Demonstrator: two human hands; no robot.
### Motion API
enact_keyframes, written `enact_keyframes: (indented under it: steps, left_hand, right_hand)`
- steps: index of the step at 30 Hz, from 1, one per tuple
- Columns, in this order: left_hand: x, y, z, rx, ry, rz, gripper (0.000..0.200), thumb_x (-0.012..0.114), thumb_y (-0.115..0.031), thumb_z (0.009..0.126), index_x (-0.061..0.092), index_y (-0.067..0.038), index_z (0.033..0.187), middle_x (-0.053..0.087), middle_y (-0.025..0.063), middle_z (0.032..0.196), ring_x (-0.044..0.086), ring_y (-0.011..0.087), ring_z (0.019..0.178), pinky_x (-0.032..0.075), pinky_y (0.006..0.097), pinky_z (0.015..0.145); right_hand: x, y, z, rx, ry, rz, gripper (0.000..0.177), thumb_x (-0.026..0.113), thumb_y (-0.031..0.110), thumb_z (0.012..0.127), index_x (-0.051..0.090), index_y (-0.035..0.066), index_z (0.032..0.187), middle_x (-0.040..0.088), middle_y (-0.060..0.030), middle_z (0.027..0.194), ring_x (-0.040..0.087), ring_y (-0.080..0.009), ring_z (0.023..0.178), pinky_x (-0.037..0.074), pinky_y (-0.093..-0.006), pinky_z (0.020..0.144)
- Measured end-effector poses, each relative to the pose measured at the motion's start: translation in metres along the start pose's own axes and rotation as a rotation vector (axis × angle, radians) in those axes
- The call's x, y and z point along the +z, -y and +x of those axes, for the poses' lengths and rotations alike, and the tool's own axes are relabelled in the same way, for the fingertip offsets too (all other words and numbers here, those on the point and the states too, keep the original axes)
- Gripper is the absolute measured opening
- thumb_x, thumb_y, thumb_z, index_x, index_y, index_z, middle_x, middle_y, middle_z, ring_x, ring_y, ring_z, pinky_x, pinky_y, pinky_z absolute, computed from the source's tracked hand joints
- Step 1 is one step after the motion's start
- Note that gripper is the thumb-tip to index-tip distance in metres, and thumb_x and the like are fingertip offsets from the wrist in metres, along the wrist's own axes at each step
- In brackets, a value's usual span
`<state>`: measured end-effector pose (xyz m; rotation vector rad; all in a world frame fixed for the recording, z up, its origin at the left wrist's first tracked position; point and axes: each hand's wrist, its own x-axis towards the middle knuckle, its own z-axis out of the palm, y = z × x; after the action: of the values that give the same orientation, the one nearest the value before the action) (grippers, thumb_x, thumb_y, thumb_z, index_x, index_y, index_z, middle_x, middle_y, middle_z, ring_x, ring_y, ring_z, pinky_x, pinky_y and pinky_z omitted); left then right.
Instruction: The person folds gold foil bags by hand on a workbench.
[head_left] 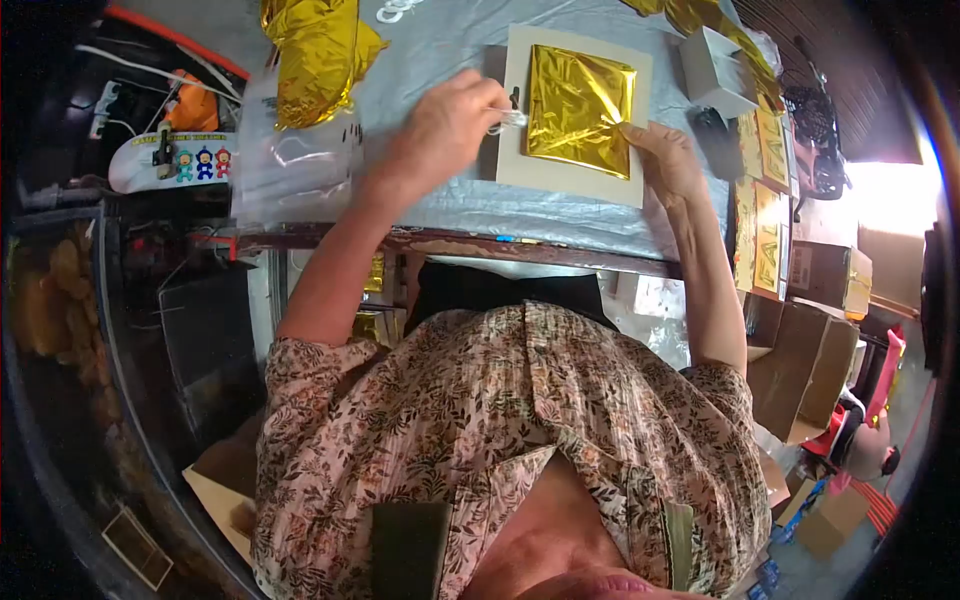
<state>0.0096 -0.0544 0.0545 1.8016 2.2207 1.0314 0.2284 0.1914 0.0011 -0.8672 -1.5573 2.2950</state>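
Note:
A folded square of shiny gold foil point(575, 115) lies on a pale cream board point(515, 170) on the table. My left hand point(455, 115) is just left of the board, fingers pinched on a small white looped strand point(512, 118). A small dark object point(514, 97) shows beside those fingertips; I cannot make out what it is. At the foil's right edge, my right hand point(668, 160) has its thumb and finger closed on the foil, the other fingers curled beyond the board.
Loose gold foil point(318, 60) and clear plastic bags point(295, 170) lie at left. White rings point(396, 10) sit at the far edge. To the right stand a white open box point(718, 75), a black computer mouse point(712, 130) and yellow printed boxes point(765, 235). A person point(850, 435) is far right.

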Motion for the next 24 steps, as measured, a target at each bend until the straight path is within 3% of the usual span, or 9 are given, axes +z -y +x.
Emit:
enact_keyframes:
  steps: [4, 7, 9, 10, 12, 16, 20, 22, 24]
  left_hand:
    - [0.007, -0.018, -0.01, 0.036, -0.048, -0.007, 0.008, 0.061, -0.005, 0.097, 0.065, -0.002, 0.103, 0.066, 0.0146, 0.092, 0.067, 0.0337, 0.094, 0.055, 0.0457, 0.079]
    - [0.011, -0.027, -0.01, 0.088, -0.121, 0.112, 0.016, 0.065, -0.005, 0.093, 0.062, -0.003, 0.109, 0.069, 0.0145, 0.099, 0.068, 0.0323, 0.094, 0.055, 0.0443, 0.08]
    - [0.011, -0.039, -0.012, -0.281, -0.134, -0.37, 0.032, 0.068, -0.005, 0.089, 0.058, -0.006, 0.12, 0.072, 0.0128, 0.107, 0.067, 0.0315, 0.101, 0.054, 0.0455, 0.086]
    - [0.014, -0.039, -0.012, -0.283, -0.135, -0.37, 0.032, 0.068, -0.005, 0.089, 0.058, -0.006, 0.12, 0.072, 0.0128, 0.107, 0.067, 0.0315, 0.101, 0.054, 0.0455, 0.086]
    - [0.017, -0.039, -0.01, -0.077, -0.275, -0.159, 0.049, 0.071, -0.004, 0.086, 0.054, -0.008, 0.132, 0.073, 0.0099, 0.112, 0.065, 0.0308, 0.114, 0.051, 0.0459, 0.096]
    - [0.002, -0.049, -0.025, -0.032, -0.278, -0.017, 0.059, 0.071, -0.002, 0.085, 0.05, -0.008, 0.14, 0.071, 0.0107, 0.117, 0.061, 0.0325, 0.122, 0.047, 0.0474, 0.105]
    - [-0.011, -0.051, -0.043, -0.023, -0.394, -0.18, 0.066, 0.068, -0.002, 0.086, 0.045, -0.005, 0.147, 0.064, 0.0183, 0.131, 0.063, 0.0326, 0.122, 0.05, 0.0458, 0.104]
    - [-0.005, -0.051, -0.051, -0.273, -0.311, -0.665, 0.068, 0.068, -0.003, 0.088, 0.04, -0.002, 0.15, 0.065, 0.018, 0.126, 0.065, 0.0268, 0.12, 0.053, 0.0404, 0.098]
    - [0.0, -0.047, -0.055, -0.333, -0.292, -0.729, 0.07, 0.068, -0.004, 0.088, 0.038, -0.001, 0.151, 0.066, 0.0169, 0.124, 0.065, 0.0235, 0.118, 0.054, 0.0386, 0.096]
  right_hand:
    - [0.008, 0.002, -0.013, -0.002, 0.03, -0.042, 0.024, 0.07, 0.012, 0.096, 0.073, -0.006, 0.112, 0.076, -0.0141, 0.107, 0.072, -0.0202, 0.091, 0.057, -0.033, 0.083]
    - [0.014, -0.001, -0.023, -0.022, 0.048, -0.043, 0.025, 0.07, 0.013, 0.097, 0.073, -0.005, 0.113, 0.076, -0.0135, 0.107, 0.072, -0.0197, 0.091, 0.057, -0.0324, 0.082]
    - [0.026, -0.002, -0.031, -0.036, 0.047, -0.018, 0.025, 0.071, 0.014, 0.097, 0.073, -0.005, 0.113, 0.076, -0.0133, 0.108, 0.072, -0.0194, 0.091, 0.057, -0.0322, 0.082]
    - [0.033, -0.002, -0.035, -0.043, 0.041, 0.04, 0.021, 0.072, 0.009, 0.095, 0.075, -0.006, 0.109, 0.076, -0.0137, 0.103, 0.073, -0.0189, 0.087, 0.058, -0.0316, 0.079]
    - [0.039, -0.004, -0.039, -0.049, 0.038, 0.095, 0.016, 0.073, 0.004, 0.093, 0.076, -0.007, 0.104, 0.077, -0.0141, 0.099, 0.074, -0.0184, 0.082, 0.06, -0.0311, 0.075]
    - [0.034, -0.007, -0.045, -0.07, 0.045, 0.087, 0.023, 0.072, 0.011, 0.095, 0.074, -0.005, 0.111, 0.077, -0.0129, 0.104, 0.073, -0.0178, 0.088, 0.058, -0.0317, 0.079]
    - [0.027, -0.004, -0.053, -0.073, 0.059, 0.034, 0.03, 0.072, 0.018, 0.095, 0.073, -0.004, 0.115, 0.076, -0.012, 0.107, 0.072, -0.0181, 0.092, 0.056, -0.0323, 0.083]
    - [0.028, -0.003, -0.056, -0.089, 0.079, 0.029, 0.03, 0.072, 0.019, 0.095, 0.073, -0.004, 0.115, 0.076, -0.0118, 0.106, 0.072, -0.0182, 0.093, 0.056, -0.0324, 0.084]
    - [0.03, -0.003, -0.06, -0.107, 0.1, 0.026, 0.031, 0.072, 0.02, 0.095, 0.072, -0.004, 0.114, 0.076, -0.0117, 0.106, 0.072, -0.0184, 0.093, 0.056, -0.0325, 0.085]
